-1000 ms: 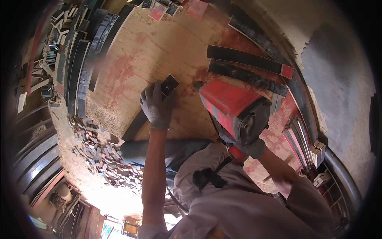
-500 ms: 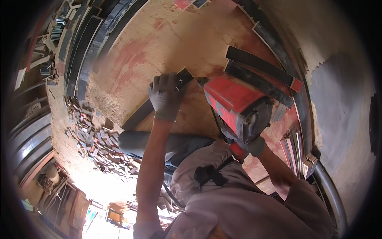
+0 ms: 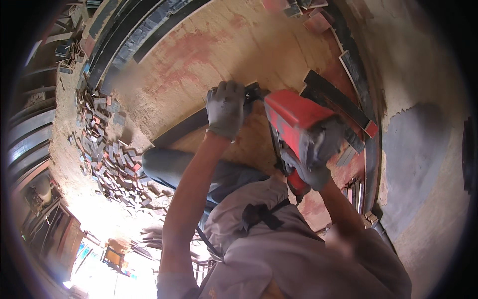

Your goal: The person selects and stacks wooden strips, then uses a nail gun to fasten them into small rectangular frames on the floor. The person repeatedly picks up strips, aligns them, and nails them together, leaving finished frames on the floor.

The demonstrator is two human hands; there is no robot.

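My left hand, in a grey glove, is closed over a long dark wooden strip and presses it on the boards. The strip runs slantwise from beside my left knee up to its far end just past the hand. My right hand, also gloved, is wrapped round the handle of a red nail gun with a dark rear housing. The tool's nose is at the strip's far end, close to my left hand; whether it touches cannot be made out.
Two dark strips lie to the right of the tool. Long dark strips are laid at the far left, and a heap of small wood offcuts spreads on the left. A grey-patched wall rises at right.
The view has shifted, so hands and strip appear further right. The nail gun's nose has come closer to the strip's far end. Both hands keep their hold.
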